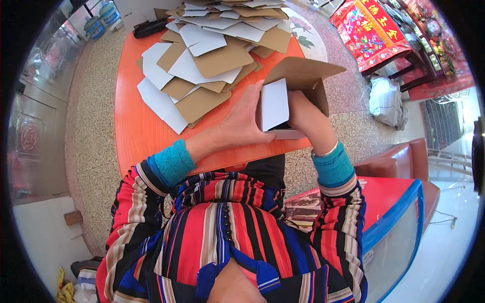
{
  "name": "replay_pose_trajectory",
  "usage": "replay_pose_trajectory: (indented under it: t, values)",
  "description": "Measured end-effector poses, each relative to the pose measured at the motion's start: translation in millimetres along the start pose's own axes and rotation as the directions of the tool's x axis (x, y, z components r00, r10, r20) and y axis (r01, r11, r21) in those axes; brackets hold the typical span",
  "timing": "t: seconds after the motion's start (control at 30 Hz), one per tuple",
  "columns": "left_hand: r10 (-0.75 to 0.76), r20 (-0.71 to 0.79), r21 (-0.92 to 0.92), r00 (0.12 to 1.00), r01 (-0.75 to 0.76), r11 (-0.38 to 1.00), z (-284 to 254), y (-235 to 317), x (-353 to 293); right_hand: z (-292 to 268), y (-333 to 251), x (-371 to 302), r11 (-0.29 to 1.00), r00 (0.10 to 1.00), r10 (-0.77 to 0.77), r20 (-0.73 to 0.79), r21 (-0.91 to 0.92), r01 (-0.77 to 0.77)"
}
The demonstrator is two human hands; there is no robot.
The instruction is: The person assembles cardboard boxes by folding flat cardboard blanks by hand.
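A small cardboard box, white outside and brown inside, stands with its lid raised at the right side of the orange table. My left hand grips its left side, thumb at the near edge and fingers toward the far end. A white side flap sticks up beside that hand. My right hand reaches down into the box from the right; its fingers are hidden inside, so what they touch does not show.
Flat cardboard blanks, white and brown, lie heaped across the table's far left part. A black object rests by a white carton at the far left. Right of the table are a brown chair and a grey-white bag.
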State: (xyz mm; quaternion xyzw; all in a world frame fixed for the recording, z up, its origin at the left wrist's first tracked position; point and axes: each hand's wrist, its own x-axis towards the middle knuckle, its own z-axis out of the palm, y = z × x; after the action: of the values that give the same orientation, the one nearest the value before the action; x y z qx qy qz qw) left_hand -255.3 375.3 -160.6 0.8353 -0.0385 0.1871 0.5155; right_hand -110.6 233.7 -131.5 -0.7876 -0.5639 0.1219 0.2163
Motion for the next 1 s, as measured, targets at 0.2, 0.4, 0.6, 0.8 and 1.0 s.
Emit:
replay_pose_trajectory:
  t: [0.2,0.4,0.6,0.8,1.0]
  values:
    - [0.076,-0.112,0.025,0.991,-0.073,0.997,2.1,-7.3,-4.8,-9.6,-29.2,3.0,0.971,0.999,-0.007,-0.049,0.237,0.019]
    - [0.09,-0.089,0.065,0.992,-0.084,0.994,2.7,-3.3,-5.4,-1.8,-17.8,3.5,0.989,1.0,-0.013,-0.009,0.146,0.015]
    - [0.079,-0.074,0.066,0.994,-0.074,0.995,2.3,-3.6,-6.1,1.4,-23.1,-0.2,0.974,0.992,0.015,-0.123,0.227,0.013]
    - [0.144,-0.08,0.04,0.986,-0.141,0.989,6.6,-5.6,-0.1,-0.8,-17.3,-2.9,0.994,0.993,-0.024,-0.112,0.105,0.036]
    - [-0.228,-0.003,-0.49,0.974,0.197,0.849,-19.1,10.1,8.4,-66.5,-97.9,-29.3,0.998,0.847,-0.05,-0.529,-0.058,0.022]
